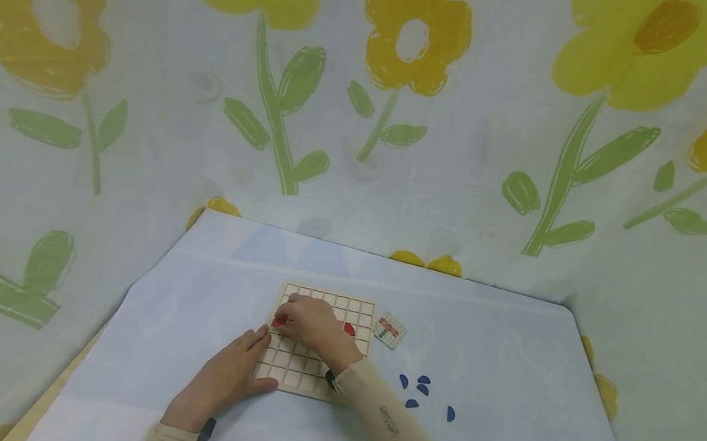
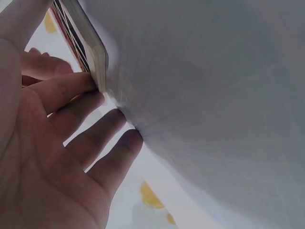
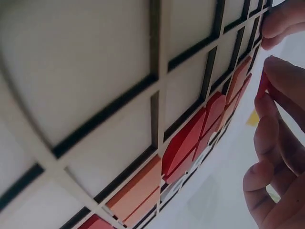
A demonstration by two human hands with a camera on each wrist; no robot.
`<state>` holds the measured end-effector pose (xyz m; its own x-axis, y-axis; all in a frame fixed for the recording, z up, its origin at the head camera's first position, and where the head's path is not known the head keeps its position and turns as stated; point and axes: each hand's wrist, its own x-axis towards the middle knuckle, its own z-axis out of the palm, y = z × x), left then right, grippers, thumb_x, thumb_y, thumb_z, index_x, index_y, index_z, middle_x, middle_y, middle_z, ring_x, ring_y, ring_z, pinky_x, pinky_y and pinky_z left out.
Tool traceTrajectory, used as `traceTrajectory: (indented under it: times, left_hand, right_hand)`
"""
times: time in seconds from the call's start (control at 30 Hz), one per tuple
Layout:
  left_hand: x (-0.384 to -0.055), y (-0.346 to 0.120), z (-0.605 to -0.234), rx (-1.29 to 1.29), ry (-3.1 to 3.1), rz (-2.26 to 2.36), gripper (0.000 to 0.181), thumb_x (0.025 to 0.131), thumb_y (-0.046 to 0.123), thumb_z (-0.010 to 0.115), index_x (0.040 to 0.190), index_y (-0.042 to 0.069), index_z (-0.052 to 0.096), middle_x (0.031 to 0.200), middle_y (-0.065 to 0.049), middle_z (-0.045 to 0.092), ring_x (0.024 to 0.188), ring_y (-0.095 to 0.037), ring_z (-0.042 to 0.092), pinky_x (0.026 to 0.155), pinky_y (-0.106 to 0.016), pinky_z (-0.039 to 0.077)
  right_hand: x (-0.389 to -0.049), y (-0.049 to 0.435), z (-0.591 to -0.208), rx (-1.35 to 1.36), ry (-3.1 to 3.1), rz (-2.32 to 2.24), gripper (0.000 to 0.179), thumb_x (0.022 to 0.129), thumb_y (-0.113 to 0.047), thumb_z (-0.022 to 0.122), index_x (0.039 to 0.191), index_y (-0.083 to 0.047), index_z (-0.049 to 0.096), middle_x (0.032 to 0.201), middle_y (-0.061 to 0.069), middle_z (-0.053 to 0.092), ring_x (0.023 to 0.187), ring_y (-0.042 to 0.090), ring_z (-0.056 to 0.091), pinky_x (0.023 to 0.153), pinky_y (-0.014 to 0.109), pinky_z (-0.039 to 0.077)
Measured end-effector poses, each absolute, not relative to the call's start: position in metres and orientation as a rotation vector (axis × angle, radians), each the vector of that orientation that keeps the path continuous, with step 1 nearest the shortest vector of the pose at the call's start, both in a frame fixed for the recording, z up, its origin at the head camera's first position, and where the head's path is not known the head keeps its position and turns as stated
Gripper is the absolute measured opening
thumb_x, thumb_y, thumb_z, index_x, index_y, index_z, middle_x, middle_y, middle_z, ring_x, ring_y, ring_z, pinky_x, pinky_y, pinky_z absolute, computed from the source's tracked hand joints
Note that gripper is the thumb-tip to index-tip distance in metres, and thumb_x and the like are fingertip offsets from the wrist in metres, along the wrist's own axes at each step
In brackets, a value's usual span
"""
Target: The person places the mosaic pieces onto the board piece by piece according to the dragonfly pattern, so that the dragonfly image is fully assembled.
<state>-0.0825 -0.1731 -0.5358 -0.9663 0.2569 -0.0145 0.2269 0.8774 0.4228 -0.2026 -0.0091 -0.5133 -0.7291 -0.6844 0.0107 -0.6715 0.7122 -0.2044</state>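
Observation:
A wooden grid board (image 1: 291, 378) lies on the table under both hands. My left hand (image 1: 223, 379) rests at the board's left side. In the left wrist view its fairly straight fingers (image 2: 112, 162) touch the board's edge (image 2: 97, 62) and the tabletop. Over the board's upper left part, my right hand (image 1: 310, 324) pinches a small red piece (image 3: 262, 85) between thumb and fingertip. Red pieces (image 3: 183, 143) and orange pieces (image 3: 136, 183) sit in the board's cells. My right hand hides part of that row in the head view.
A small pattern card (image 1: 390, 330) with a printed grid lies just right of the board. Several dark blue half-round pieces (image 1: 451, 413) are scattered on the white tablecloth (image 1: 506, 366) further right. A flower-printed curtain (image 1: 447, 187) stands behind the table.

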Motion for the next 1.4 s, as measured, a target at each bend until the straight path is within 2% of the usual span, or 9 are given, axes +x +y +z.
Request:
traceTrajectory:
  times: [0.2, 0.7, 1.2, 1.4]
  left_hand:
    - [-0.082, -0.172, -0.535, 0.368, 2.968, 0.678, 0.091, 0.085, 0.049, 0.079, 0.149, -0.005, 0.044, 0.16, -0.019, 0.036, 0.144, -0.043, 0.037, 0.117, -0.055, 0.036]
    - [-0.082, -0.173, -0.535, 0.378, 2.973, 0.667, 0.091, 0.085, 0.049, 0.079, 0.15, -0.005, 0.044, 0.16, -0.019, 0.036, 0.144, -0.043, 0.037, 0.117, -0.054, 0.037]
    - [-0.082, -0.173, -0.534, 0.403, 2.987, 0.655, 0.091, 0.086, 0.049, 0.078, 0.149, -0.006, 0.044, 0.16, -0.02, 0.036, 0.143, -0.044, 0.037, 0.116, -0.054, 0.037]
    - [-0.082, -0.173, -0.535, 0.391, 2.978, 0.652, 0.091, 0.085, 0.05, 0.078, 0.149, -0.005, 0.044, 0.16, -0.019, 0.036, 0.144, -0.043, 0.037, 0.117, -0.054, 0.036]
  right_hand:
    - [-0.202, -0.015, -0.514, -1.143, 2.836, -0.221, 0.015, 0.092, -0.032, 0.078, 0.107, -0.029, 0.079, 0.09, -0.015, 0.061, 0.076, 0.0, 0.054, 0.066, 0.016, 0.048]
    - [-0.202, -0.02, -0.513, -1.12, 2.795, -0.174, 0.013, 0.092, -0.03, 0.077, 0.104, -0.029, 0.08, 0.086, -0.014, 0.059, 0.074, 0.002, 0.053, 0.067, 0.016, 0.049]
    - [-0.202, -0.014, -0.518, -1.124, 2.801, -0.257, 0.016, 0.095, -0.029, 0.074, 0.109, -0.03, 0.08, 0.091, -0.016, 0.061, 0.078, 0.002, 0.053, 0.07, 0.019, 0.051]
    - [-0.196, -0.007, -0.518, -1.166, 2.834, -0.288, 0.017, 0.096, -0.028, 0.073, 0.112, -0.029, 0.078, 0.097, -0.013, 0.064, 0.079, 0.002, 0.056, 0.066, 0.019, 0.051]
